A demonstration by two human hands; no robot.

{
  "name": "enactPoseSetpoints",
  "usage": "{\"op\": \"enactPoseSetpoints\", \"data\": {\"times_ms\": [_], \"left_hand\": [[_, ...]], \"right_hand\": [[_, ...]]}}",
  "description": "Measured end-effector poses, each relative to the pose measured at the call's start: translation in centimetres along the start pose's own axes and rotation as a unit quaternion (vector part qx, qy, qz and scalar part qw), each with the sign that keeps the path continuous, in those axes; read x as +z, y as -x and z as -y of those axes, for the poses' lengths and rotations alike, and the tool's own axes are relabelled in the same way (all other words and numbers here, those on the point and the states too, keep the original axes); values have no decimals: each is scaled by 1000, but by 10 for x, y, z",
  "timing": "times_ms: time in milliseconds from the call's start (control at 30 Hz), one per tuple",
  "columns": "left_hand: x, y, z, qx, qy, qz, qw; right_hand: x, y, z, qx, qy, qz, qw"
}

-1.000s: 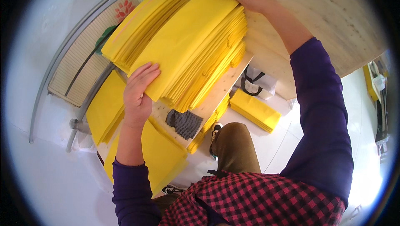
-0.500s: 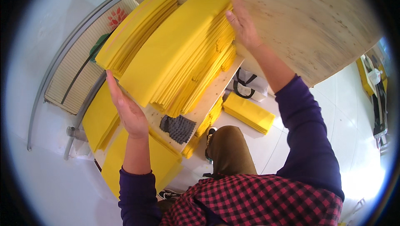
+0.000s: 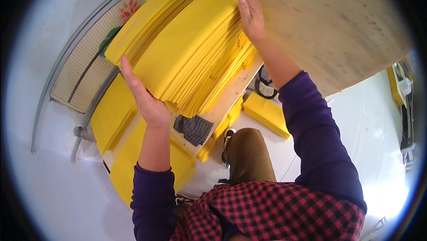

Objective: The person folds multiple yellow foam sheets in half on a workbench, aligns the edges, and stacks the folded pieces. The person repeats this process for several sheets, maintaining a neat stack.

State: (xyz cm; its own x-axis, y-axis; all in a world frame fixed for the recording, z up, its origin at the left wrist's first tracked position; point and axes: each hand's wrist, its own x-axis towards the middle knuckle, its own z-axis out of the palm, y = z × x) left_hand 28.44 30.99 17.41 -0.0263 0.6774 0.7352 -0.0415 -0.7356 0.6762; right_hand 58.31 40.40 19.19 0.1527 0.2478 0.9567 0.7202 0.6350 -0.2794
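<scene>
A tall stack of yellow folded sheets, perhaps cloth bags, [image 3: 191, 36] stands in front of me, its layers uneven at the lower side. Flat against its near left end rests my left hand [image 3: 149, 103], fingers stretched out and together. My right hand [image 3: 252, 16] lies along the far right end with straight fingers, thumb apart. Neither hand is wrapped round anything; the stack sits between the two palms. A second yellow stack [image 3: 151, 18] stands close on the left, near my left fingertips.
More yellow piles [image 3: 111, 112] lie on the wooden board below. A dark grey ribbed cloth [image 3: 193, 130] is on the board's edge. On the floor are a yellow bundle [image 3: 267, 114] and a bag with black handles [image 3: 264, 85]. A large wooden panel [image 3: 329, 27] rises at right.
Both hands have come in closer on the ends of the main stack; the left has moved right against it. The whole scene has shifted slightly as my head moved.
</scene>
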Motion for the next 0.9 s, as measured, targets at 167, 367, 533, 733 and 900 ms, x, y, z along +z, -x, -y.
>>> {"op": "enactPoseSetpoints", "data": {"times_ms": [167, 367, 533, 733, 900], "left_hand": [[4, 4, -3, -33, 6, -2, 999], [0, 7, -9, -19, 14, -33, 999], [-53, 40, -18, 53, -182, -73, 979], [-127, 115, -44, 25, -293, -95, 951], [-174, 183, -71, -136, -391, -169, 895]], "right_hand": [[-7, 15, -6, -18, 100, -8, 995], [0, 18, -10, 22, 64, 18, 998], [-63, 79, 21, 33, 17, -6, 999], [-130, 223, 111, 218, -22, 168, 961], [-144, 297, 166, 274, 13, 386, 881]]}}
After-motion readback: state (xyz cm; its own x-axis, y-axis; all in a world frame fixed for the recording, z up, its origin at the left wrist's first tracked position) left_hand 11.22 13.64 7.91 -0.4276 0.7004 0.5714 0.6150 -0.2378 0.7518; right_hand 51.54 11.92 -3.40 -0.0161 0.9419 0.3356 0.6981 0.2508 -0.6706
